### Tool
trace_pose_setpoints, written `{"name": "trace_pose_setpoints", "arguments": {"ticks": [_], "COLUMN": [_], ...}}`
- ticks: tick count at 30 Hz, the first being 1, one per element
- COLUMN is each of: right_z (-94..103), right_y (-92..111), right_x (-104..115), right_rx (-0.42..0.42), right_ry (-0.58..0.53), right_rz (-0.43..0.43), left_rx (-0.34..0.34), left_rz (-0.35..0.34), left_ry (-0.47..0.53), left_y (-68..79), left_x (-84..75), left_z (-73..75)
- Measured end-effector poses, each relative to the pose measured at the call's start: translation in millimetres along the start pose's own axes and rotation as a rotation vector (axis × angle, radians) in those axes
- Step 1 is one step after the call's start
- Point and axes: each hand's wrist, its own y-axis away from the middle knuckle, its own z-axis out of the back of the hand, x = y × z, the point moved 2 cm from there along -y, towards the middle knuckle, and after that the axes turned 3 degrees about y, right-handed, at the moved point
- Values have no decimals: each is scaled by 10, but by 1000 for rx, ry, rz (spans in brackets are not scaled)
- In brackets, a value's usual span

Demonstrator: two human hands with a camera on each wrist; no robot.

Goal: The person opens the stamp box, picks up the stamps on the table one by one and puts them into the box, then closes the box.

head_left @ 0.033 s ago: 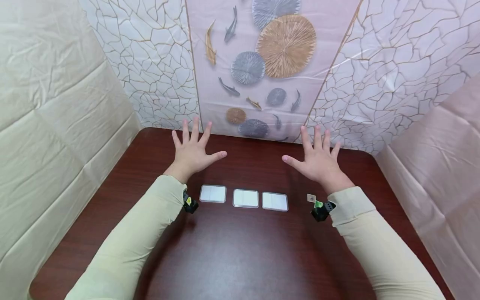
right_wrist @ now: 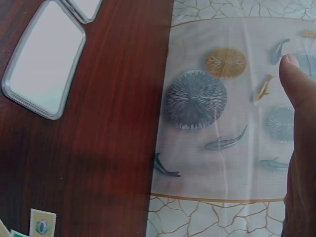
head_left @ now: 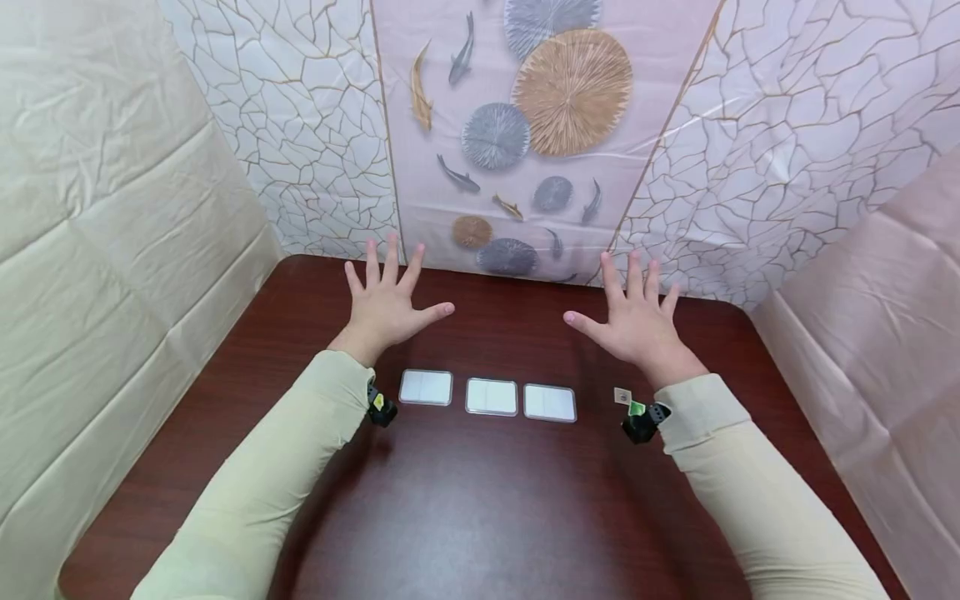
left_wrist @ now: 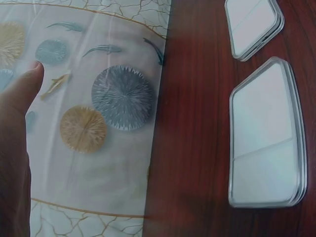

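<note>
My left hand [head_left: 384, 308] hovers over the far left of the table with its fingers spread, holding nothing. Likewise my right hand [head_left: 636, 323] is spread over the far right, and nothing is in it. Between the wrists three flat clear-edged cases with white faces lie in a row: a left case [head_left: 426, 387], a middle case [head_left: 491, 397] and a right case [head_left: 550, 403]. By my right wrist lies a small pale postage stamp [head_left: 622, 397] with a perforated edge [right_wrist: 42, 223]. A green stamp-like piece [head_left: 637, 408] beside it is partly hidden by the wrist camera.
The dark red-brown table [head_left: 457, 500] ends at a patterned cloth backdrop [head_left: 435, 208] with fish and round shapes. Cream cloth [head_left: 112, 275] hangs along the left side and pinkish cloth [head_left: 862, 333] along the right. Black wrist cameras [head_left: 382, 412] sit at both cuffs.
</note>
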Motion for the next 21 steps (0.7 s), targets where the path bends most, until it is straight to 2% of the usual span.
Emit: {"name": "trace_pose_setpoints", "arguments": {"ticks": [5, 9, 13, 17, 21], "right_z": [-89, -262, -485, -738, -966], "right_y": [35, 38, 110, 231, 379], "right_x": [-11, 5, 14, 3, -9], "right_rx": [-21, -106, -182, -164, -137], "right_ry": [-54, -136, -270, -369, -371], "right_rz": [7, 59, 89, 90, 82], "left_rx": [28, 63, 107, 144, 164], "left_rz": [-26, -70, -122, -164, -223], "left_ry": [12, 44, 64, 98, 139], "left_y": [25, 95, 194, 311, 391], "left_x": [-88, -218, -393, -606, -828], "left_z": [-102, -259, -482, -733, -950]}}
